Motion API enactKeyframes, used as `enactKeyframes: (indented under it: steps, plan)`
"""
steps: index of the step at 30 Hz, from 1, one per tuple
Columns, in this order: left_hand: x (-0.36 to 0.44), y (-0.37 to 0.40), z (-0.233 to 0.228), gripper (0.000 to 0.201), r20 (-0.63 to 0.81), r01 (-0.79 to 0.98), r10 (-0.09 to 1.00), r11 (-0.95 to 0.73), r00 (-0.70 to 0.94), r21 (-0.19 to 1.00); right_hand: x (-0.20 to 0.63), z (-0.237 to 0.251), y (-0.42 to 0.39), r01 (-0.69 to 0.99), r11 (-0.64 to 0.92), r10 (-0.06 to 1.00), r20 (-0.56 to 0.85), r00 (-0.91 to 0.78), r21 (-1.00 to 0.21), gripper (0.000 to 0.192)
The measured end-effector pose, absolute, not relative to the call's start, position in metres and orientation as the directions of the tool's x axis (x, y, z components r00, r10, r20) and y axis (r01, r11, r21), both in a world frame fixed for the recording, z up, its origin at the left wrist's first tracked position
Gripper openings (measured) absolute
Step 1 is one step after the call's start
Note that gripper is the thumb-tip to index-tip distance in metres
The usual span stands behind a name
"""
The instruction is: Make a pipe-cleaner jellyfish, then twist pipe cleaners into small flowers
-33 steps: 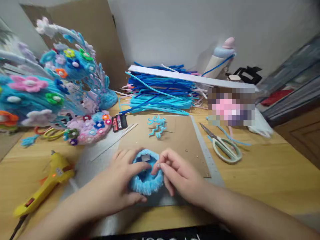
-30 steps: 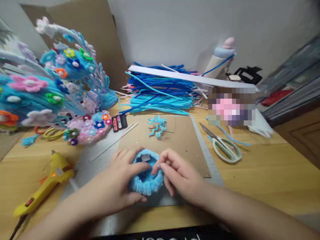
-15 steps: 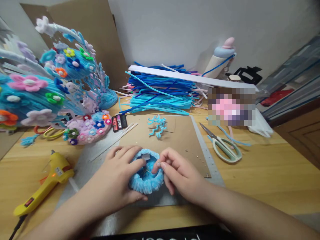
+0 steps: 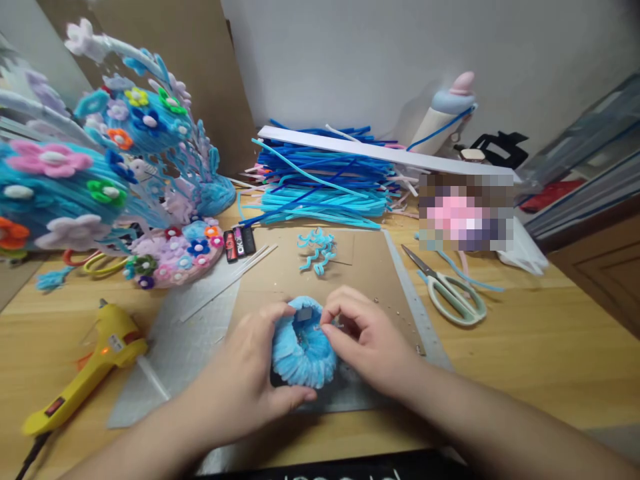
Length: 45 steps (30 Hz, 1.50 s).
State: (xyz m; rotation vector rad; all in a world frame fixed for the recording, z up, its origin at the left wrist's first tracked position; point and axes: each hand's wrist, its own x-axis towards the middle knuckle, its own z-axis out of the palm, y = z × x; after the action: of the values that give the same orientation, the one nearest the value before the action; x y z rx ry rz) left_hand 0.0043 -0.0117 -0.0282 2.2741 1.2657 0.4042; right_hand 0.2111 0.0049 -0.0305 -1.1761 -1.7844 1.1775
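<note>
A hollow, fuzzy light-blue piece (image 4: 306, 367), built from pipe cleaners in a bowl shape, is tilted so its opening faces me. A small grey patch and thin wire ends show inside it. My left hand (image 4: 250, 363) wraps around its left side, thumb below and fingers at the upper rim. At the right rim, my right hand (image 4: 367, 340) is pinched, thumb against forefinger, with a tiny bit between the tips that is too small to name. Beyond the hands, several curly light-blue pipe cleaner pieces (image 4: 317, 250) lie on a cardboard sheet (image 4: 270, 273).
A yellow glue gun (image 4: 95, 367) lies at left, scissors (image 4: 453, 293) at right. Blue pipe cleaners (image 4: 325, 173) are piled at the back under a white strip (image 4: 380, 152). Flower-covered blue pipe cleaner decorations (image 4: 145, 123) stand at left. A bottle (image 4: 443, 113) stands behind.
The blue piece has moved slightly right and turned in my left hand. My left fingers have shifted from inside the opening to its outer rim. My right hand keeps its pinch.
</note>
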Motion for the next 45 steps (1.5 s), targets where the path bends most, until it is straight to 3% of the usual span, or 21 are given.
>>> enactKeyframes:
  steps: [8,24,45]
  plan:
    - [0.003,-0.011,-0.029,0.080,0.009,0.703,0.853,-0.436,0.522,0.562,0.208,-0.036,0.008,0.508,0.378,0.907,0.198,-0.373,-0.774,0.012]
    - [0.004,-0.011,-0.026,0.076,0.044,0.689,0.834,-0.484,0.551,0.539,0.205,-0.035,0.008,0.706,0.573,0.818,0.232,-0.526,-0.417,0.013]
    - [0.004,-0.011,-0.029,0.075,0.020,0.700,0.833,-0.478,0.553,0.530,0.199,-0.035,0.004,0.715,0.633,0.774,0.212,-0.597,-0.297,0.017]
